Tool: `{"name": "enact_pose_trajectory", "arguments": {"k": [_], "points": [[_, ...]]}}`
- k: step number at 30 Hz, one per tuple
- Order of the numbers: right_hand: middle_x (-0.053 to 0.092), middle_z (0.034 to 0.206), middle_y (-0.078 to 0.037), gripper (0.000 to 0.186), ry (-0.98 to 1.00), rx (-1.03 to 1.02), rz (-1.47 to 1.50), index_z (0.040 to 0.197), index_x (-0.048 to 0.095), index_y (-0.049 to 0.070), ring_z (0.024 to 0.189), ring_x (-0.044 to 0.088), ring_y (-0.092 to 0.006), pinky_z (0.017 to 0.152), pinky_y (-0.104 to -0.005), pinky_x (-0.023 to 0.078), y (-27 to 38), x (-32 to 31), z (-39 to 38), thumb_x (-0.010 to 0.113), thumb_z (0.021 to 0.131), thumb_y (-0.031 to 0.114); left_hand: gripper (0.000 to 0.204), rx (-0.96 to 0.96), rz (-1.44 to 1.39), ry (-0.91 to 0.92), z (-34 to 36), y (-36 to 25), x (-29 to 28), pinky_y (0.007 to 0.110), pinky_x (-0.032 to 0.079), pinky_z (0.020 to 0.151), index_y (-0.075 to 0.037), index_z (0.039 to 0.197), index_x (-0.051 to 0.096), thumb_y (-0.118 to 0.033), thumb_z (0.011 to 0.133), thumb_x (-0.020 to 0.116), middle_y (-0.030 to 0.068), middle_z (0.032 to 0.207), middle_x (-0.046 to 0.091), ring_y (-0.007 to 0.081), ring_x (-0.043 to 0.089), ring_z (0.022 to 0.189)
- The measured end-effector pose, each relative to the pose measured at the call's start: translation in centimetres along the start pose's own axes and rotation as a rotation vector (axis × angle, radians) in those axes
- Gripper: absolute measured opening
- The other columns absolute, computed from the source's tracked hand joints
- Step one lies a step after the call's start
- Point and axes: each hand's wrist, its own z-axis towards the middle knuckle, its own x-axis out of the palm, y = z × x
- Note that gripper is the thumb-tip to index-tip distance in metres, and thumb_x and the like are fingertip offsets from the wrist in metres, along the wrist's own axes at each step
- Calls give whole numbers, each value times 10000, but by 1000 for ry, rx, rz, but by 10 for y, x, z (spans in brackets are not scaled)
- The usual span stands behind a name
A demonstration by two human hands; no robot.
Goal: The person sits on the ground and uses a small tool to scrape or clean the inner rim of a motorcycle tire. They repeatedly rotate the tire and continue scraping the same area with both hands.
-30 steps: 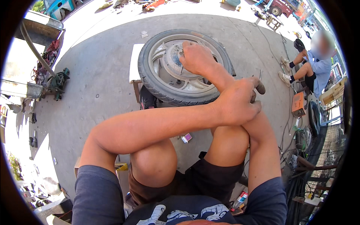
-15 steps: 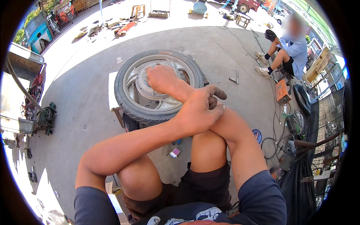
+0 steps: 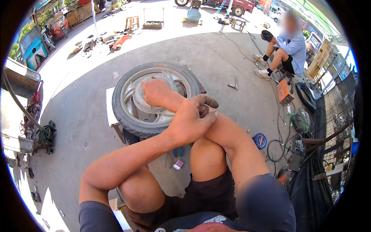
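A motorcycle wheel (image 3: 127,125) with a black tyre and grey metal spokes lies flat, raised above the floor on a low support. My right hand (image 3: 157,92) rests over its hub (image 3: 145,102), fingers curled down and closed; whatever they hold, if anything, is hidden beneath. My arms cross. Across the right forearm lies my left hand (image 3: 191,118), with its darkened index finger stretched out, the thumb apart and the other fingers loosely bent. It holds nothing that I can see.
Blue-handled pliers (image 3: 177,151) and a small purple-and-white box (image 3: 178,164) lie near my knees. A metal tool (image 3: 233,84) and a round blue tin (image 3: 260,140) are to the right. Beyond sit an orange machine (image 3: 285,92), cables and a seated person (image 3: 290,50).
The whole view has shifted, so the wheel and floor things appear lower and further left. Both hands keep about the same pose over the wheel.
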Motion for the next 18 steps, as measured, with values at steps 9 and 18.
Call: {"name": "enact_pose_trajectory", "arguments": {"k": [9, 18], "points": [[727, 938, -225, 171, -21, 66, 15, 890, 712, 1, 932, 715, -356, 807, -453, 564, 13, -5, -2, 613, 787, 95, 262, 9, -32, -5, -1, 8, -3, 220, 327, 555, 90, 1108, 607, -73, 903, 622, -77, 661, 461, 13, 399, 622], [716, 936, -219, 206, -74, -76, -62, 972, 678, -1, 928, 705, -368, 800, -460, 557, 6, 0, -2, 615, 802, 97, 276, -4, -44, -1, 1, 7, -2, 220, 345, 572, 91, 1120, 604, -89, 912, 631, -63, 680, 502, 15, 420, 643]]}}
